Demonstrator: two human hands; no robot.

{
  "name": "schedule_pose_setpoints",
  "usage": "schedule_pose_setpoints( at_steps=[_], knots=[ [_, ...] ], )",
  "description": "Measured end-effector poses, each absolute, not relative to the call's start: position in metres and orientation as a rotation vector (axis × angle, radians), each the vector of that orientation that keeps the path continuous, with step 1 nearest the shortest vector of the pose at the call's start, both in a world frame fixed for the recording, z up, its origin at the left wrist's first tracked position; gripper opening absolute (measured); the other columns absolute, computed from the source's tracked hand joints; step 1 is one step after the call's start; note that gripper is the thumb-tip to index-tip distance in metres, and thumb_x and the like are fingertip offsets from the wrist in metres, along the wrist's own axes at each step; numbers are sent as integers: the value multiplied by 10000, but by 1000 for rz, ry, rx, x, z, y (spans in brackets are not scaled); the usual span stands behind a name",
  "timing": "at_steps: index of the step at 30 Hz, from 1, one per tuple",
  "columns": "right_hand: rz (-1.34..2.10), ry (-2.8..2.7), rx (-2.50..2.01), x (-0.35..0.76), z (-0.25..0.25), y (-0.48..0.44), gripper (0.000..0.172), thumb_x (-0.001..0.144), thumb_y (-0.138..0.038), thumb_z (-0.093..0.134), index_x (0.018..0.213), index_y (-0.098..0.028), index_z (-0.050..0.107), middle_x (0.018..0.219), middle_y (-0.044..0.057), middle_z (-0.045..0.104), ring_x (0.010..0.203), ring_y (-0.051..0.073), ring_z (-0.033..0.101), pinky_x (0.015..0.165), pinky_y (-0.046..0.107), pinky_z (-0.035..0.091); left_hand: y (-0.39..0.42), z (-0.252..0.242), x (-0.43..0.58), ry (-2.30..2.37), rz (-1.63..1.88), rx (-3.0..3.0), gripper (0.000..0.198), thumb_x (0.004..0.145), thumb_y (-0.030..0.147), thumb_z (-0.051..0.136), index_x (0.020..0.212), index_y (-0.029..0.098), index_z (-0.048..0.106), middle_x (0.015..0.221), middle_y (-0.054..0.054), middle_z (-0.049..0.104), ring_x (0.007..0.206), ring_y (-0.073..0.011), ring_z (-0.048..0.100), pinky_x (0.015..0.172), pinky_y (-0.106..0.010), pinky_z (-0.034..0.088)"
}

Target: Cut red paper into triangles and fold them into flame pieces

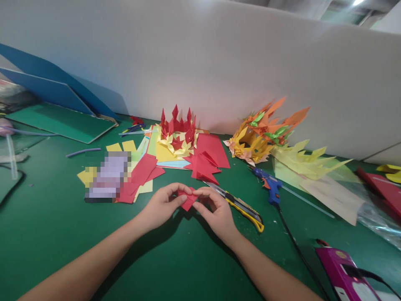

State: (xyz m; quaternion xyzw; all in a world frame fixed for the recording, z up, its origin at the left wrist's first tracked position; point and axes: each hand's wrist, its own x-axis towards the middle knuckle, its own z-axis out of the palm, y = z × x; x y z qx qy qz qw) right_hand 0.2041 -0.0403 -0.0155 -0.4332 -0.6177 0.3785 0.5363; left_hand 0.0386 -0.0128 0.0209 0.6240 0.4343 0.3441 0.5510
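Note:
A small folded piece of red paper (188,202) is pinched between both my hands, just above the green tabletop. My left hand (163,205) grips its left side with thumb and fingers. On the opposite side, my right hand (216,212) holds the upper right edge between thumb and fingertips. Close to my right hand lies a utility knife (242,205) with a yellow edge, its blade pointing toward the red paper pieces (205,165). Beyond my hands stands a red and cream folded-paper crown (178,133). Red paper strips (138,177) lie left of my left hand.
A blue glue gun (267,184) rests at right, its cord running to a magenta power box (346,271). An orange and yellow paper crown (253,138) stands behind it. A pixelated phone (109,177) lies left on yellow paper. Blue boards (46,85) lean at back left.

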Motion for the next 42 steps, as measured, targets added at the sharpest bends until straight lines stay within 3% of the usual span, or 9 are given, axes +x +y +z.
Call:
schedule_pose_setpoints(
  at_steps=[4,10,15,22,42],
  knots=[
    [916,-1478,-1017,205,-16,-40,59,753,-232,643,808,-214,651,858,43,628,797,173,587,699,293,478,-15,23,39,1031,743,1457,164,757,306,554,841,168,584,704,12,598,594,-116,551,586,-255,457],
    [942,-1501,-993,205,-15,-39,32,753,-221,641,780,-207,651,811,30,630,770,164,590,717,289,475,-16,21,39,1075,774,1602,188,756,243,508,920,176,573,796,-4,599,614,-107,519,578,-238,428],
    [954,-1472,-1052,205,-15,-41,46,758,-236,635,788,-206,654,778,22,650,731,157,593,697,277,472,-16,16,40,1095,763,1545,237,755,232,509,985,185,542,705,26,562,553,-101,492,539,-235,412],
    [1038,-1426,-1031,205,-19,-39,83,764,-276,621,761,-196,643,756,17,648,713,152,602,681,268,486,-18,19,43,1051,788,1492,235,705,181,550,939,168,569,860,-20,616,647,-105,560,599,-240,469],
    [879,-1346,-1173,200,-13,-43,144,763,-301,591,683,-183,566,609,-21,573,551,115,522,548,234,444,-23,12,46,996,842,1613,223,705,143,530,921,184,566,875,-30,628,741,-134,614,648,-241,519]
  ],
)
